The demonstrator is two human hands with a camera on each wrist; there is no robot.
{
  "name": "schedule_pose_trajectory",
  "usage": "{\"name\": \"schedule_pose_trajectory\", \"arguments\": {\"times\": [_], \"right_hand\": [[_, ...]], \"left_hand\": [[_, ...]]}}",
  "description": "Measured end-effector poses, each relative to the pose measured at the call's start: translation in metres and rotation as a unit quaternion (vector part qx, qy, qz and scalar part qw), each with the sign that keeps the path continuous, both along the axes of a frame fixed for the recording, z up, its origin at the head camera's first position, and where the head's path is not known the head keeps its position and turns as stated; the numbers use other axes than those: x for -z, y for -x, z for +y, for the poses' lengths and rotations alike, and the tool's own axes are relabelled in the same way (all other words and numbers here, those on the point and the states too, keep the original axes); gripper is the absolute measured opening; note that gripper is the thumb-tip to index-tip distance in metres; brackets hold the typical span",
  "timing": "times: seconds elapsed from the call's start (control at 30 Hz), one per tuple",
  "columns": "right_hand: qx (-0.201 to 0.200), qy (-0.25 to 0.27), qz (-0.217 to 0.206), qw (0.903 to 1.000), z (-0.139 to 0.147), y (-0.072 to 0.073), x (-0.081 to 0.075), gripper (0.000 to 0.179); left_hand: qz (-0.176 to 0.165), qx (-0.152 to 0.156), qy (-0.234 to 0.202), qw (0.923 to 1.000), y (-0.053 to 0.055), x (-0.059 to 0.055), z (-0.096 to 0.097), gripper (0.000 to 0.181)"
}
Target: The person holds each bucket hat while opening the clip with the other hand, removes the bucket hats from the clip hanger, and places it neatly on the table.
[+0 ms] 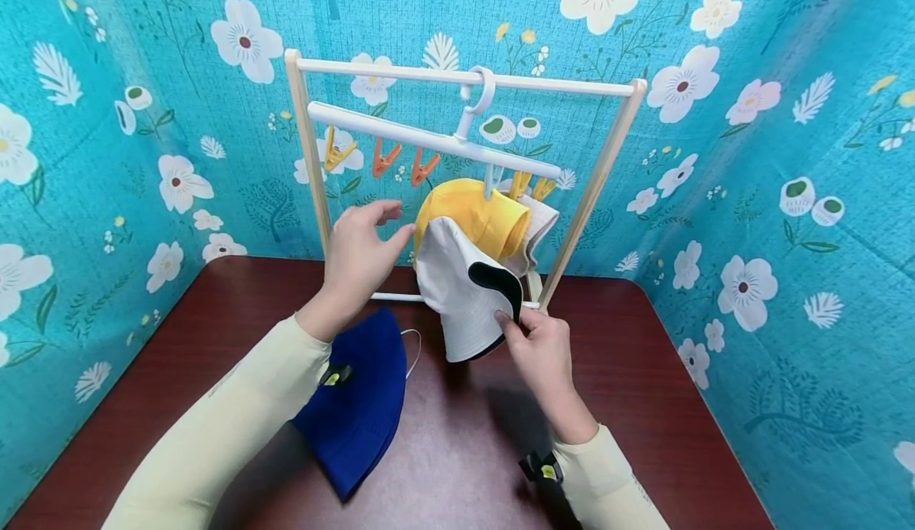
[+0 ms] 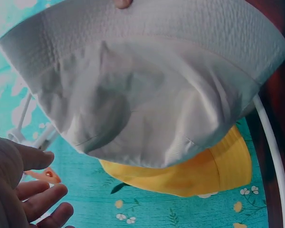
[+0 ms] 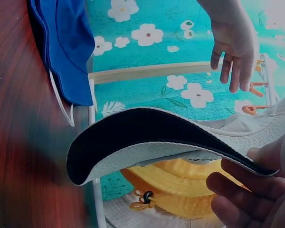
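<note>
My right hand [image 1: 541, 355] pinches the brim of a light grey bucket hat [image 1: 457, 292] between thumb and fingers. The hat hangs crown up and tilted in front of the rack, its black lining showing at the brim in the head and right wrist views. To the left of the crown is my left hand [image 1: 357, 252], thumb and fingers spread with nothing between them. Behind the grey hat, a yellow bucket hat [image 1: 461, 204] hangs from a light blue clip [image 1: 492, 179] and a yellow clip [image 1: 519, 184]. Another pale hat [image 1: 541, 224] hangs behind it, partly hidden.
A white clip hanger [image 1: 400, 127] hooks over the rack's top rail [image 1: 557, 85]. On its left side dangle a yellow clip [image 1: 337, 150] and two orange clips [image 1: 386, 158]. Below my left forearm, a folded blue hat [image 1: 364, 403] with a white cord lies on the dark red table [image 1: 457, 466].
</note>
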State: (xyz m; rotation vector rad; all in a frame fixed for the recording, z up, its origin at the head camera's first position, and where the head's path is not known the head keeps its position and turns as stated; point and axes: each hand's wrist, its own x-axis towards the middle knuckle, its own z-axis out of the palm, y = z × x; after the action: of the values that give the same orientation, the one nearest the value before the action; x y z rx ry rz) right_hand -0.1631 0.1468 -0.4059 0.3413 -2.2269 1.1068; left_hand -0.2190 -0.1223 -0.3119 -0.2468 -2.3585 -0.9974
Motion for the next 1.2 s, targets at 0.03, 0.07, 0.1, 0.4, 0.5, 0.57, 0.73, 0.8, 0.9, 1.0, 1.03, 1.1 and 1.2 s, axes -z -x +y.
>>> {"name": "schedule_pose_trajectory", "arguments": {"times": [0.03,0.07,0.1,0.4,0.5,0.57,0.73,0.8,0.9,1.0,1.03,1.1,1.2], "right_hand": [[-0.001,0.002,-0.001,1.0,0.0,0.0,0.0,0.016],[-0.001,0.003,-0.001,1.0,0.0,0.0,-0.001,0.017],[-0.001,0.003,0.0,1.0,0.001,0.0,0.0,0.017],[-0.006,0.005,0.002,1.0,0.001,-0.001,-0.001,0.018],[-0.005,0.004,0.003,1.0,0.001,-0.001,0.0,0.019],[-0.006,0.003,0.004,1.0,0.001,-0.001,0.0,0.019],[-0.006,0.001,0.005,1.0,0.001,-0.001,-0.001,0.019],[-0.007,0.0,0.004,1.0,0.002,-0.002,-0.001,0.018],[-0.006,-0.001,0.002,1.0,0.001,-0.002,-0.001,0.021],[-0.007,-0.002,0.002,1.0,0.0,-0.004,-0.002,0.021],[-0.008,-0.003,0.003,1.0,0.0,-0.004,-0.002,0.021],[-0.007,-0.006,0.007,0.9999,0.0,-0.004,-0.002,0.021],[-0.009,-0.009,0.016,0.9998,0.001,-0.003,-0.002,0.022]], "left_hand": [[0.003,0.001,0.0,1.0,-0.003,-0.001,0.0,0.042],[0.006,0.003,-0.003,1.0,-0.005,-0.001,-0.001,0.041],[0.008,0.005,-0.004,1.0,-0.008,-0.001,-0.001,0.041],[0.016,0.032,-0.023,0.9991,-0.026,0.007,-0.014,0.037],[0.023,0.05,-0.024,0.9982,-0.032,0.008,-0.018,0.035],[0.027,0.062,-0.022,0.9975,-0.036,0.009,-0.021,0.035],[0.041,0.081,-0.021,0.9957,-0.046,0.014,-0.026,0.034],[0.048,0.08,-0.026,0.9953,-0.051,0.017,-0.027,0.034],[0.056,0.074,-0.03,0.9952,-0.058,0.023,-0.029,0.034],[0.057,0.069,-0.034,0.9955,-0.066,0.032,-0.03,0.034],[0.055,0.07,-0.036,0.9954,-0.069,0.034,-0.03,0.033],[0.052,0.074,-0.042,0.9951,-0.073,0.038,-0.029,0.032],[0.043,0.081,-0.054,0.9943,-0.078,0.041,-0.027,0.032]]}}
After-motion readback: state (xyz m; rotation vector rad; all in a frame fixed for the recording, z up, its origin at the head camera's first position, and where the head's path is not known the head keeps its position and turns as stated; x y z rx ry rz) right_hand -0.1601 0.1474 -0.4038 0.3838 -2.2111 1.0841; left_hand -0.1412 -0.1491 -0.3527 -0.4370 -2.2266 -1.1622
